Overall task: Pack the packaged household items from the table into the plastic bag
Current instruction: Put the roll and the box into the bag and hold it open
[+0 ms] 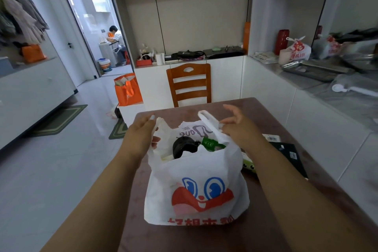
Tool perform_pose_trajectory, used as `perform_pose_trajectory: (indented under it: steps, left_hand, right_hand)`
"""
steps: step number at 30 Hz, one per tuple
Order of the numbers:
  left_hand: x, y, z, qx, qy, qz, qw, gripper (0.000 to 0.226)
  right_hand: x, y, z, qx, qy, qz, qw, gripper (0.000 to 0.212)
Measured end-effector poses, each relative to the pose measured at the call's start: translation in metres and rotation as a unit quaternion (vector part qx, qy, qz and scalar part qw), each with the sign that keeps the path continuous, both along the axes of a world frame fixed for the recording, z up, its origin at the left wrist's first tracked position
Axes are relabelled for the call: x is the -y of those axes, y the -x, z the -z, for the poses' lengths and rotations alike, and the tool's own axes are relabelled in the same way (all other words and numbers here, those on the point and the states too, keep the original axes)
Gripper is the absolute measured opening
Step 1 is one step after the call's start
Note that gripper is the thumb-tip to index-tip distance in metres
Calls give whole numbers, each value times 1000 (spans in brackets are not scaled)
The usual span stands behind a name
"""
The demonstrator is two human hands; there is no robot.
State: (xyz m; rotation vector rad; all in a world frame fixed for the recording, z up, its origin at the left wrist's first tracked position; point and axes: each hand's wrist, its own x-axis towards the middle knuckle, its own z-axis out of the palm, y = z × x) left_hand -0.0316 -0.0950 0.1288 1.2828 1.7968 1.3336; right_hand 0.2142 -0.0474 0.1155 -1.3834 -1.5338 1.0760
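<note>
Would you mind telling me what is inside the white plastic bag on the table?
Inside the white plastic bag, a black rounded item and a green packet show at the mouth; anything lower is hidden by the bag's opaque wall.

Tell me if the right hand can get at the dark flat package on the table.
Probably yes. The right hand is on the bag handle, and the dark package lies uncovered just beside that forearm; the hand must first let go.

bag (196, 190) on table (266, 112), chair (189, 84) behind
</note>
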Motion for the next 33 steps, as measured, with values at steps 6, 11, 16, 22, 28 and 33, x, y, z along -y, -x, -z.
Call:
perform_pose_trajectory:
  steps: [6, 11, 16, 22, 28, 33]
  left_hand:
    - [-12, -16, -8, -37, -28, 24, 999, 27]
    - [-19, -23, -6, -61, -32, 8, 998, 35]
    - [-41, -22, 11, -97, -5, 4, 995, 14]
    - [-64, -38, 20, -78, 89, -9, 993, 12]
    - [-79, -40, 18, 179, 26, 9, 984, 32]
    - [-69, -26, 20, 275, 20, -29, 961, 41]
  right_hand:
    - [-10, 0, 2, 35, -26, -7, 999, 62]
    - [-25, -31, 22, 25, -28, 125, 991, 55]
    - [-43, -60, 66, 57, 58, 196, 977, 44]
    - [-48, -87, 101, 234, 48, 311, 920, 60]
    - [-48, -122, 147, 287, 229, 262, 893, 86]
    - [-45, -127, 127, 287, 196, 285, 893, 73]
